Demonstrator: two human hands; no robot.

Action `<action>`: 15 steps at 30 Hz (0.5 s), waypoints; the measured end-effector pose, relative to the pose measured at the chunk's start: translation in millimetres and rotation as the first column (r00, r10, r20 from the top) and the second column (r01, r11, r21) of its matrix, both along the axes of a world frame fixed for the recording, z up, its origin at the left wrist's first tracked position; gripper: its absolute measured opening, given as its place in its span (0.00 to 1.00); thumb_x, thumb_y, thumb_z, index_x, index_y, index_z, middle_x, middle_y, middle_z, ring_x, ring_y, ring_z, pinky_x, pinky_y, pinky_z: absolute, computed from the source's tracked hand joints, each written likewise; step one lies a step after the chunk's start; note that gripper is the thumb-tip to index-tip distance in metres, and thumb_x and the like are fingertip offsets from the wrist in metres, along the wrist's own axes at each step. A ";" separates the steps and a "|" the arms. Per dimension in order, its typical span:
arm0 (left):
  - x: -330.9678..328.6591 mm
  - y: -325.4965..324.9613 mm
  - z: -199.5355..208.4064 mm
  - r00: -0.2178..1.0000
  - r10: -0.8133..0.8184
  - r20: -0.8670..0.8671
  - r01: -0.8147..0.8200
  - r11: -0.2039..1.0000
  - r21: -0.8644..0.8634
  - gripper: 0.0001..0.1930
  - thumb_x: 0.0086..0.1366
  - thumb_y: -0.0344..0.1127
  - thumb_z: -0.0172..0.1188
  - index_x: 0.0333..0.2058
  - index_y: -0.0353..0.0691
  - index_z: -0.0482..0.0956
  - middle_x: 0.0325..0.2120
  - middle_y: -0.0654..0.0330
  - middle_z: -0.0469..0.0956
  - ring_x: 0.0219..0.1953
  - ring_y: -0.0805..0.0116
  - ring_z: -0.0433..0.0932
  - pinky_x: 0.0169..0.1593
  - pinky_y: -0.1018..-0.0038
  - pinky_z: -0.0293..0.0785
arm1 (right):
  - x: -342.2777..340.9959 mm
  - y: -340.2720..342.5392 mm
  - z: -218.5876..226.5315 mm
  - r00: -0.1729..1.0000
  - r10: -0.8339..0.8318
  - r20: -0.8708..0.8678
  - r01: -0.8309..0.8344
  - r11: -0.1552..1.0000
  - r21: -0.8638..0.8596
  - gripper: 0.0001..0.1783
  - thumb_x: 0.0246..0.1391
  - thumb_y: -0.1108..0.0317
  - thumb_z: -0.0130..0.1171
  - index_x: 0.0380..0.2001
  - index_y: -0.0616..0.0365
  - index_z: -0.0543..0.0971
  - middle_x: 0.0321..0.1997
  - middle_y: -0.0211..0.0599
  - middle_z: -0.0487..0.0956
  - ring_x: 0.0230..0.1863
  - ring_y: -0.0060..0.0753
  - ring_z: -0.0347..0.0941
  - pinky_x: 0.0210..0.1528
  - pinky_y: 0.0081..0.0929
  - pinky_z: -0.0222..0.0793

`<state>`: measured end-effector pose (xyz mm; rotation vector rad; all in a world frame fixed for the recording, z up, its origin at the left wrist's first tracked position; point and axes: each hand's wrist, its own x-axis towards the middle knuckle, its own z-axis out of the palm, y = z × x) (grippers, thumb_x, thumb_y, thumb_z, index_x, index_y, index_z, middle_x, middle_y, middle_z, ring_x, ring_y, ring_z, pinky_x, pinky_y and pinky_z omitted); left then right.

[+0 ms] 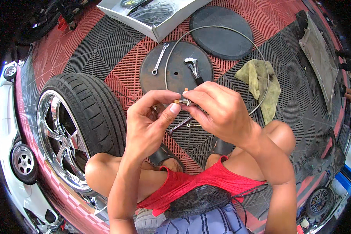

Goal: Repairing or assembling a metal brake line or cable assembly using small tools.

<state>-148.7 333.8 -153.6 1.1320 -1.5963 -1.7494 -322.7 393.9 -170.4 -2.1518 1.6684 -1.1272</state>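
Observation:
In front of my knees, my left hand (154,117) and my right hand (220,109) meet, fingertips pinched together. Between them is a small hose fitting (186,102), silver with a brass-coloured end. The left thumb and fingers are at the brass end, while the right fingers close round the silver part. A thin grey hose (212,26) arcs in a wide loop beyond my hands; where its ends go is hidden behind them. Below the fingers, a wrench (179,124) lies on the floor beside a small metal piece (193,125).
A round dark plate (152,78) carries a combination wrench (160,60) and a chrome-headed tool (192,67) with a black handle. Behind it are another black disc (222,33) and a white box (158,33). A wheel (93,113) stands left; a yellowish cloth (269,91) lies right.

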 end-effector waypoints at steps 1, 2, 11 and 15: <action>-1.5 -0.3 -0.1 1.000 0.012 -0.007 -0.012 1.000 0.000 0.10 0.59 0.28 0.62 0.40 0.34 0.78 0.25 0.72 0.73 0.24 0.88 0.63 0.26 0.88 0.59 | -0.5 -0.3 -0.6 1.000 0.001 -0.002 -0.001 1.000 -0.015 0.14 0.38 0.73 0.64 0.31 0.60 0.75 0.27 0.36 0.72 0.30 0.36 0.73 0.31 0.29 0.71; -1.7 -1.7 -0.1 1.000 0.011 -0.005 -0.011 1.000 -0.001 0.10 0.59 0.28 0.62 0.40 0.34 0.78 0.25 0.72 0.73 0.24 0.88 0.63 0.26 0.88 0.59 | -0.7 -0.6 -0.7 1.000 0.001 -0.004 -0.001 1.000 -0.031 0.14 0.38 0.73 0.64 0.32 0.60 0.75 0.27 0.36 0.72 0.30 0.36 0.73 0.31 0.29 0.71; -1.2 -8.6 -6.0 0.996 -0.048 0.071 0.052 0.997 -0.057 0.09 0.57 0.29 0.65 0.37 0.34 0.81 0.21 0.73 0.72 0.21 0.87 0.60 0.23 0.87 0.54 | -0.4 -3.7 -4.2 1.000 -0.022 0.012 0.023 0.998 -0.058 0.17 0.40 0.73 0.63 0.37 0.61 0.75 0.27 0.36 0.74 0.27 0.36 0.74 0.29 0.28 0.72; 0.2 -11.3 -2.7 0.996 -0.010 0.093 0.015 0.998 -0.057 0.10 0.57 0.30 0.65 0.38 0.34 0.81 0.21 0.72 0.73 0.21 0.87 0.61 0.24 0.87 0.56 | 4.1 -7.5 -10.1 0.999 0.007 0.038 -0.003 0.994 -0.106 0.19 0.42 0.72 0.62 0.41 0.60 0.75 0.27 0.35 0.75 0.25 0.36 0.75 0.26 0.28 0.72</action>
